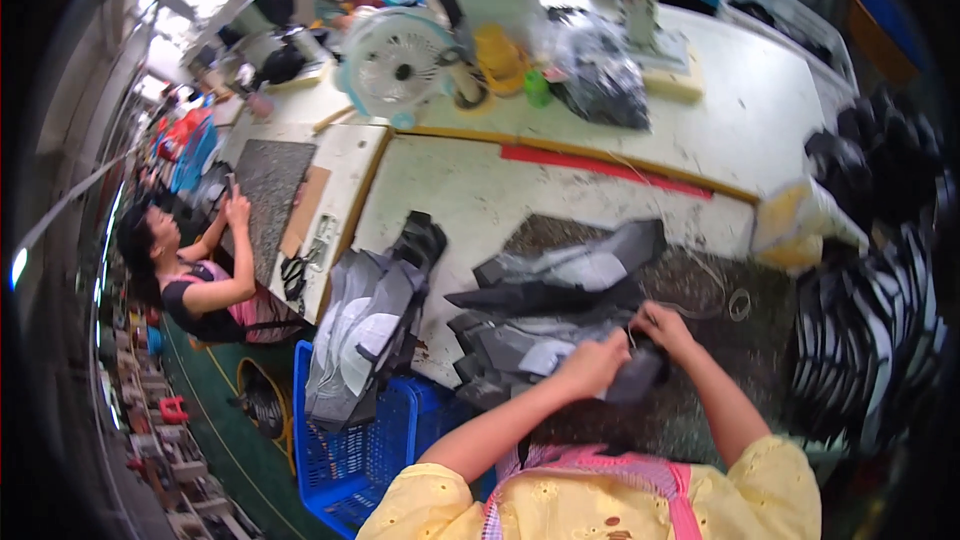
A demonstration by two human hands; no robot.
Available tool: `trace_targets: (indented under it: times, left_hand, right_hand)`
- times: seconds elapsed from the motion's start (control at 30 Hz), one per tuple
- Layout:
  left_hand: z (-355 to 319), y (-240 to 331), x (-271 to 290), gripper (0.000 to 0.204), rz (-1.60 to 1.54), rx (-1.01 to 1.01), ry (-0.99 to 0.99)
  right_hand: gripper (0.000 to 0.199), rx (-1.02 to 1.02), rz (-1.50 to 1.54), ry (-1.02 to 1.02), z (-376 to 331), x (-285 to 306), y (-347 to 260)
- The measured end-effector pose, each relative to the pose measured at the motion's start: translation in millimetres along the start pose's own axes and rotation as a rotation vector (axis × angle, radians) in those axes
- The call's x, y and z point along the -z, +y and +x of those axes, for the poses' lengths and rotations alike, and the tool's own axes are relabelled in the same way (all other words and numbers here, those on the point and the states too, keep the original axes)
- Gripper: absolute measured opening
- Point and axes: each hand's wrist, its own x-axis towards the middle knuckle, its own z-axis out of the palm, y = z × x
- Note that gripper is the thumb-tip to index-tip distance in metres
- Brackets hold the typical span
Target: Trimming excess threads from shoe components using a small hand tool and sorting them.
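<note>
My left hand [597,362] and my right hand [657,326] are close together, fingers pinched, over the right end of a bundle of grey and black pieces [515,345] that look like shoe uppers. Between the fingertips a short bit of thin pale string [631,338] shows. A dark grey end of the bundle [638,376] is blurred under the hands. Just beyond lies a second grey and black bundle [585,265]. Both rest on a dark, worn mat [715,390]. A loose loop of string [739,305] lies right of my right hand.
To the left, another stack of grey pieces [360,330] lies over a blue basket [315,480]. Dark pieces [865,330] are piled at the right, beside a yellowish bag [805,225]. A fan [398,65] and a plastic-wrapped bundle [605,80] stand farther back. A co-worker [205,285] sits at left.
</note>
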Motion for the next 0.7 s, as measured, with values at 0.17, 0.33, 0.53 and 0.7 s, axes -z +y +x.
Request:
trace_targets:
  times: [0.17,0.33,0.53,0.7]
  left_hand:
    - [5,15,9,0.014,-0.174,-0.107,0.312]
    - [-2,0,-1,0.009,-0.379,-0.073,0.424]
    - [-28,-28,32,0.01,-0.843,-0.022,0.759]
    - [-56,-29,89,0.02,-0.218,-0.16,0.767]
  right_hand:
    - [0.018,-0.078,0.158,0.098,7,8,-23]
    - [0.009,-0.056,-0.009,0.277,-2,-4,-49]
    - [0.018,-0.043,-0.363,0.375,4,-11,-10]
    - [0.016,0.053,-0.449,0.443,9,-3,15]
